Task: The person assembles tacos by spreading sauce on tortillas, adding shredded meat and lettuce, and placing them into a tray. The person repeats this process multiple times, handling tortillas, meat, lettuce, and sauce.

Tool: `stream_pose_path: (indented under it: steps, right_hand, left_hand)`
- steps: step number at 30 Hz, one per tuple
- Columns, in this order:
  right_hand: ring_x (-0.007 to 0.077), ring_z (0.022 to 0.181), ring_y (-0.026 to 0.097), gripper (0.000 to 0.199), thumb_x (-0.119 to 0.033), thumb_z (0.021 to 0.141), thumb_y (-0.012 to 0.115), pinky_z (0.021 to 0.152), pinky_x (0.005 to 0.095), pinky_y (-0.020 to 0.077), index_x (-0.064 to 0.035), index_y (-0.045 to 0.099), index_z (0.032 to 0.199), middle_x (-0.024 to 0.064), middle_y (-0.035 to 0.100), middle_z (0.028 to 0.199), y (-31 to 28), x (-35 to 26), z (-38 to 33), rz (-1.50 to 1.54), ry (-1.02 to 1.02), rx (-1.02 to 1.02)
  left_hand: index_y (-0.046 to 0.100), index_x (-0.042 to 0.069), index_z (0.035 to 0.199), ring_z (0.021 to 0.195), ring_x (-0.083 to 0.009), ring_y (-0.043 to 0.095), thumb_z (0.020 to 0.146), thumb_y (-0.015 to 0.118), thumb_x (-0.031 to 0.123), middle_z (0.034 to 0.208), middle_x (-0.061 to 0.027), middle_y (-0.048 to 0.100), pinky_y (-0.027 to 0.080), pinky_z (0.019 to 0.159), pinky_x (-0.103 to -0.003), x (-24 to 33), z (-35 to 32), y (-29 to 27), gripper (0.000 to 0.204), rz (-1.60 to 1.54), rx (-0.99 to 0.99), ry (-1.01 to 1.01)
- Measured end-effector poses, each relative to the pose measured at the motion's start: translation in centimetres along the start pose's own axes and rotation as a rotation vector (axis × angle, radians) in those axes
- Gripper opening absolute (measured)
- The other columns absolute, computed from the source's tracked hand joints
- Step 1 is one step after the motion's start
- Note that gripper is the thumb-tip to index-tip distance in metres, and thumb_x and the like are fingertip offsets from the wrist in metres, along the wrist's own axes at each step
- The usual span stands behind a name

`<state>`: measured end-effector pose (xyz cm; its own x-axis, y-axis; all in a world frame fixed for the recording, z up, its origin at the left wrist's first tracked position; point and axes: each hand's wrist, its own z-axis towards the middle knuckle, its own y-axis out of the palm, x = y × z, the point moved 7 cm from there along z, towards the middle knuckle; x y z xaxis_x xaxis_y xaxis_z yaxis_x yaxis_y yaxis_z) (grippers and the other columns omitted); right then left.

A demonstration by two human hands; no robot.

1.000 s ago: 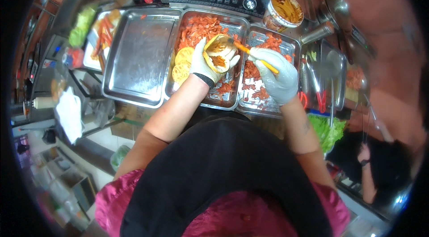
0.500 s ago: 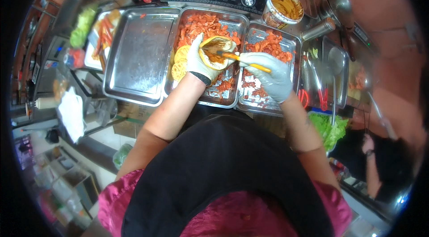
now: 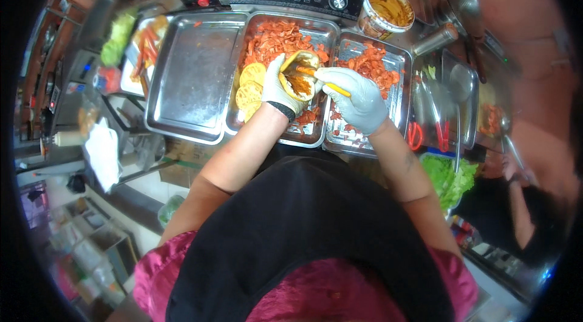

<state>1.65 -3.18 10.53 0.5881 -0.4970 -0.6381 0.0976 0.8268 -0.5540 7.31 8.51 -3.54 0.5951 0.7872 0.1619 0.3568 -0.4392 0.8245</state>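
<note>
My gloved left hand (image 3: 278, 86) is wrapped round a split flatbread pocket (image 3: 299, 84), its mouth facing up, with brown sauce smeared inside. In my gloved right hand (image 3: 362, 102) is a brush (image 3: 337, 89) with a yellow-orange handle, and its head reaches into the bread's opening. Both hands are over the middle steel tray (image 3: 316, 137), which holds chopped reddish meat (image 3: 282, 35). Round yellow flatbreads (image 3: 250, 85) lie in that tray, left of my left hand. Beneath my right hand, the right-hand tray (image 3: 405, 58) has more reddish pieces.
A wide steel tray (image 3: 193, 79) stands at left, beside a white tray of sausages (image 3: 147, 49). An open sauce tub (image 3: 387, 11) is at the back right. Red-handled tongs (image 3: 442, 135), lettuce (image 3: 448, 179) and a strainer (image 3: 461, 6) are on the right, where another person's arm (image 3: 521, 210) shows.
My right hand has moved slightly up and left with the brush, whose head is deeper in the bread's upper part. The bread is tilted a little differently, and the whole view has shifted slightly.
</note>
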Motion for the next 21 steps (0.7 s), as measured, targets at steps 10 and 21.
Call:
stream_pose_path:
  steps: [10, 21]
  right_hand:
    - [0.0183, 0.105, 0.067, 0.022, 0.002, 0.093, 0.062, 0.094, 0.0297, 0.0514, 0.0021, 0.068, 0.114, 0.0114, 0.071, 0.113, -12.0, 10.7, 0.1, -0.072, 0.23, 0.511]
    - [0.0142, 0.097, 0.065, 0.02, -0.003, 0.094, 0.06, 0.087, 0.027, 0.0503, -0.0079, 0.074, 0.108, 0.0067, 0.072, 0.104, -15.6, 26.9, -4.8, 0.028, 0.643, 0.649]
  left_hand:
    - [0.053, 0.006, 0.136, 0.123, -0.0433, 0.054, 0.096, 0.048, 0.057, 0.134, -0.0224, 0.056, 0.044, 0.102, -0.061, 1.8, 0.1, -2.7, 0.065, -0.119, 0.102, 0.031]
    - [0.055, 0.001, 0.133, 0.124, -0.0412, 0.054, 0.094, 0.052, 0.057, 0.135, -0.0225, 0.056, 0.047, 0.102, -0.058, 0.3, -0.8, -2.5, 0.068, -0.037, 0.106, -0.045]
